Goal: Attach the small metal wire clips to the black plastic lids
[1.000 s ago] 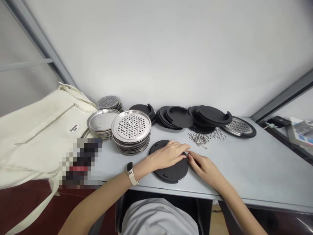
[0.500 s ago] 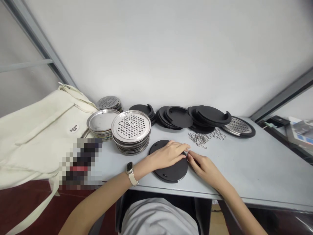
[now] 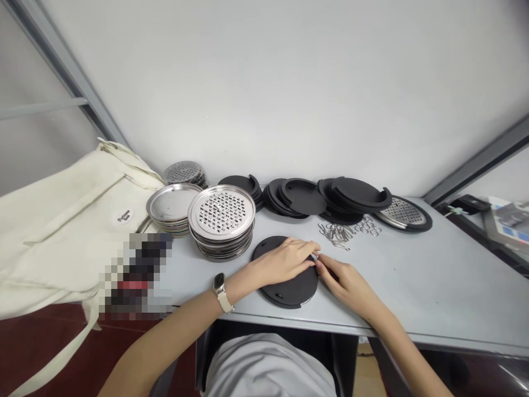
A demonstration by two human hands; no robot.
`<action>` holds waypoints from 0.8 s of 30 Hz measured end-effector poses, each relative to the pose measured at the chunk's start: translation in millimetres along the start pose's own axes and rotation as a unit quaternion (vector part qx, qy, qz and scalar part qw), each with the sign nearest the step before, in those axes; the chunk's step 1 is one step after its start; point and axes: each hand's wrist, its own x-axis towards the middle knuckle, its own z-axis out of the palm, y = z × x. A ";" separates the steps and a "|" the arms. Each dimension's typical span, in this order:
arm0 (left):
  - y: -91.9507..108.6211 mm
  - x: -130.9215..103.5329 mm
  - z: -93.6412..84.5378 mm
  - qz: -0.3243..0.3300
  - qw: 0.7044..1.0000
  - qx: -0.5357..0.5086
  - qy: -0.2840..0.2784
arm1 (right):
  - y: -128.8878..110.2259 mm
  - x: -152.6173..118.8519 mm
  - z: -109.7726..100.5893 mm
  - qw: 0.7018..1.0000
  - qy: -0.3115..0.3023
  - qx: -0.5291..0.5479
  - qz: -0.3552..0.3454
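Note:
A round black plastic base (image 3: 285, 289) lies flat near the table's front edge, with small slots in its face. My left hand (image 3: 289, 258) rests across it and holds it, thumb and fingers bent at its right rim. Beside that rim, my right hand (image 3: 341, 278) is closed in a pinch, its fingertips meeting those of the left. Whatever small piece is between the fingertips is hidden. Behind the hands lie a pile of small metal hooks or clips (image 3: 336, 234) and several metal rings (image 3: 367, 226).
Perforated metal grater discs (image 3: 222, 215) are stacked at left, beside plain metal discs (image 3: 174, 204) and another grater stack (image 3: 184, 173). Black bases (image 3: 303, 197) stand in piles along the wall. A grater disc in a black base (image 3: 405, 214) lies right. A cream bag (image 3: 74, 220) hangs over the left side.
Both hands stay at the base's right rim; my right fingertips shift only very slightly. Nothing else visibly moves.

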 end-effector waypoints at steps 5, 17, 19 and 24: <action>0.5 -0.8 0.0 -0.005 1.000 0.009 -0.005 | 3.0 0.0 1.5 1.000 0.002 -0.018 -0.005; 0.8 -0.1 0.3 -0.011 0.999 0.028 -0.013 | 1.0 0.0 2.0 1.000 0.018 -0.022 0.003; 0.3 -0.1 0.9 -0.010 0.999 0.029 -0.012 | 1.2 0.1 2.2 1.000 0.019 -0.021 0.003; -0.3 -0.3 0.9 -0.007 1.000 0.028 -0.010 | 2.2 -0.1 3.3 1.000 0.019 -0.015 0.011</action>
